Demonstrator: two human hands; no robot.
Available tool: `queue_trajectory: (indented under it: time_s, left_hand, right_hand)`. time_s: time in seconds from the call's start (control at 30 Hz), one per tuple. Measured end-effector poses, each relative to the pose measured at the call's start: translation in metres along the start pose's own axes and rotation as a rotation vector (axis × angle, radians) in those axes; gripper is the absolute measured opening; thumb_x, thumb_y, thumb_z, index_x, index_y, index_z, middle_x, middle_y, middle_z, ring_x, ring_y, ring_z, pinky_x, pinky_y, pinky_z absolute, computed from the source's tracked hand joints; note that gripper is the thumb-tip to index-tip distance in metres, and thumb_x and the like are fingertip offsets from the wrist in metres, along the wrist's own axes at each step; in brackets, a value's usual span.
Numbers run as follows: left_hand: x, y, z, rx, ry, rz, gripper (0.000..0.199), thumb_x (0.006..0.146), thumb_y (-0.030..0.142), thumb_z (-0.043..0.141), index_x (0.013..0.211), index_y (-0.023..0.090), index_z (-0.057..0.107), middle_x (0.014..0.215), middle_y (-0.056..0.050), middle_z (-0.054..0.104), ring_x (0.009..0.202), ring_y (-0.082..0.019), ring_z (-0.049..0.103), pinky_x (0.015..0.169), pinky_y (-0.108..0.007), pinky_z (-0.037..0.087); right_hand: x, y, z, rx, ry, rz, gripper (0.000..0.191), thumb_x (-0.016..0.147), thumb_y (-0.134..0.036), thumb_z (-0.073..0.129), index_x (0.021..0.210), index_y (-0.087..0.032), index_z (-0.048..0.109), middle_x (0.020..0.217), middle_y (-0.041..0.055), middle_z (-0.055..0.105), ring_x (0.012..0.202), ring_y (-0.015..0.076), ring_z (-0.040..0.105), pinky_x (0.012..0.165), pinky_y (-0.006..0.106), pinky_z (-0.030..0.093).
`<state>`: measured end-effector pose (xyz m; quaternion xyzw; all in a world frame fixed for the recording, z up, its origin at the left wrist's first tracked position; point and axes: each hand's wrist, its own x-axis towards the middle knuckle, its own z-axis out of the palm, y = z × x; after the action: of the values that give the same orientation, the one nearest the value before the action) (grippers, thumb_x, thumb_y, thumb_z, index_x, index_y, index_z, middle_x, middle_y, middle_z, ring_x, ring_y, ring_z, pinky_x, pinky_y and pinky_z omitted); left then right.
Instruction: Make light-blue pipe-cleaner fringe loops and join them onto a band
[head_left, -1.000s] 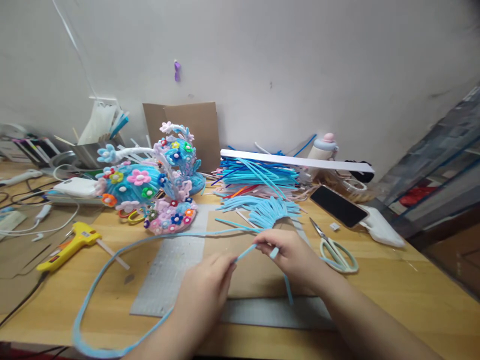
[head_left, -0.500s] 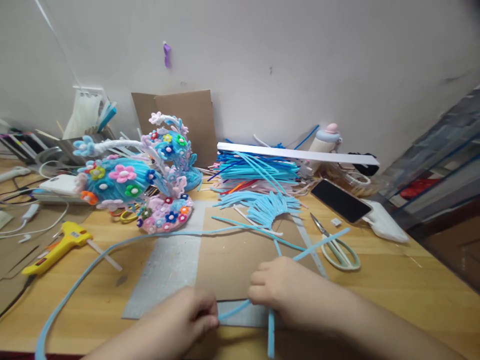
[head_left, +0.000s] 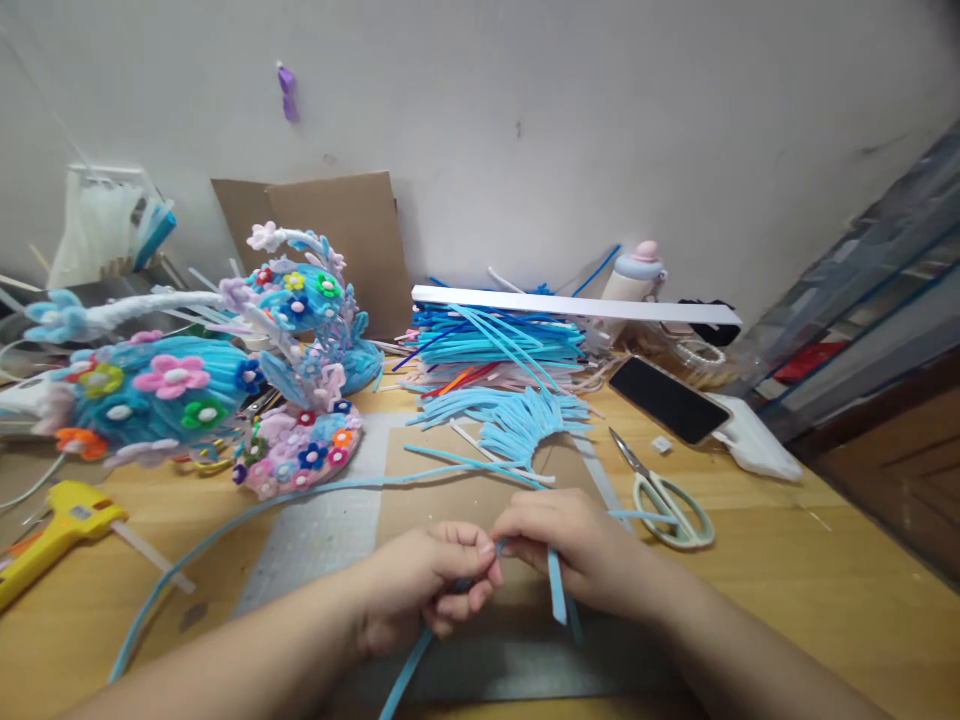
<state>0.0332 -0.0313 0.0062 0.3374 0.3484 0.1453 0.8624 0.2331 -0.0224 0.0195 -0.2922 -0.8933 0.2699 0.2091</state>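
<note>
My left hand and my right hand meet fingertip to fingertip above the cardboard sheet. Both pinch light-blue pipe cleaners; ends stick out below the right palm, past the right wrist and under the left hand. How the strands cross between the fingers is hidden. Just beyond my hands lies a fan of bent light-blue pipe cleaners, with loose strands beside it. One long light-blue strand curves from there across the table towards the lower left.
Flower-covered pipe-cleaner pieces stand at the left, near a yellow glue gun. Scissors and a phone lie to the right. Behind is a pile of blue pipe cleaners under a white strip.
My left hand has moved up and right to meet my right hand. The strand ends at my right hand have shifted. The camera view has turned slightly right.
</note>
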Motion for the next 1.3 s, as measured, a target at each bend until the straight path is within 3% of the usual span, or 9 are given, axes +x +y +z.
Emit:
queue_trajectory:
  time_s: [0.13,0.27,0.37,0.47,0.53,0.63,0.83,1.1,1.3]
  left_hand:
    - [0.005,-0.002,-0.007,-0.048,-0.072,-0.036,0.027,0.074,0.036,0.063,0.072,0.009,0.06,0.049,0.004,0.045,0.032,-0.001,0.024,0.033,-0.018,0.007]
    - [0.008,-0.005,-0.01,-0.026,-0.063,-0.024,0.028,0.073,0.037,0.063,0.071,0.009,0.061,0.044,0.006,0.043,0.03,-0.001,0.023,0.033,-0.019,0.009]
    - [0.011,0.0,-0.01,0.061,0.002,0.028,0.026,0.076,0.035,0.061,0.071,0.01,0.06,0.043,0.006,0.041,0.032,-0.001,0.023,0.035,-0.019,0.01]
    - [0.015,0.005,-0.01,0.079,0.091,0.155,0.026,0.079,0.037,0.056,0.078,0.012,0.058,0.049,0.007,0.039,0.036,-0.002,0.021,0.037,-0.018,0.008]
    - [0.018,0.006,-0.01,0.074,0.128,0.231,0.029,0.081,0.041,0.051,0.084,0.013,0.057,0.052,0.007,0.035,0.038,-0.002,0.019,0.037,-0.018,0.007]
    - [0.022,0.003,-0.009,0.145,0.135,0.276,0.031,0.083,0.042,0.048,0.087,0.013,0.056,0.052,0.008,0.036,0.036,-0.002,0.023,0.036,-0.018,0.011]
    - [0.025,-0.006,-0.013,0.202,0.144,0.328,0.024,0.08,0.038,0.054,0.082,0.015,0.047,0.05,0.006,0.052,0.033,-0.003,0.039,0.035,-0.014,0.022]
    - [0.027,-0.012,-0.025,0.165,0.159,0.41,0.025,0.08,0.039,0.056,0.074,0.016,0.048,0.053,0.003,0.059,0.035,-0.005,0.047,0.034,-0.014,0.029]
    - [0.028,-0.01,-0.02,0.125,0.335,0.483,0.028,0.067,0.035,0.07,0.075,0.014,0.054,0.056,0.005,0.053,0.043,-0.005,0.048,0.039,-0.015,0.039]
  right_hand:
    - [0.001,0.008,0.002,0.156,0.061,-0.091,0.016,0.087,-0.019,0.047,0.094,-0.018,0.061,0.081,0.0047,0.064,0.075,0.0131,0.057,0.067,0.024,0.04]
    - [0.0,0.006,0.006,0.095,0.052,-0.049,0.015,0.084,-0.017,0.048,0.087,-0.017,0.063,0.074,0.0046,0.063,0.07,0.014,0.055,0.063,0.025,0.038]
    - [0.0,0.006,0.007,0.077,0.056,0.061,0.015,0.083,-0.016,0.046,0.086,-0.019,0.061,0.076,0.0034,0.062,0.07,0.0142,0.054,0.063,0.026,0.038]
    - [0.001,0.01,0.004,0.142,0.116,0.337,0.023,0.085,-0.024,0.047,0.107,-0.022,0.054,0.082,0.0019,0.059,0.071,0.0144,0.054,0.064,0.027,0.039]
    - [0.003,0.013,0.002,0.23,0.162,0.485,0.032,0.086,-0.031,0.046,0.117,-0.024,0.045,0.088,0.002,0.056,0.075,0.015,0.053,0.067,0.028,0.04]
    - [0.006,0.017,0.005,0.454,0.159,0.48,0.03,0.089,-0.038,0.038,0.112,-0.021,0.047,0.085,0.0017,0.053,0.079,0.0142,0.051,0.071,0.028,0.041]
    - [0.01,0.015,0.028,0.72,0.065,0.622,0.027,0.087,-0.044,0.042,0.098,-0.02,0.046,0.057,-0.0066,0.042,0.045,0.0063,0.034,0.041,0.017,0.025]
    - [0.012,0.004,0.025,1.172,-0.004,0.621,0.031,0.082,-0.046,0.051,0.101,-0.022,0.047,0.061,-0.0065,0.04,0.046,0.0046,0.032,0.037,0.013,0.024]
    - [0.012,0.022,0.035,0.959,0.124,0.688,0.029,0.081,-0.045,0.05,0.081,-0.016,0.053,0.055,-0.0063,0.044,0.036,0.0025,0.031,0.033,0.016,0.021]
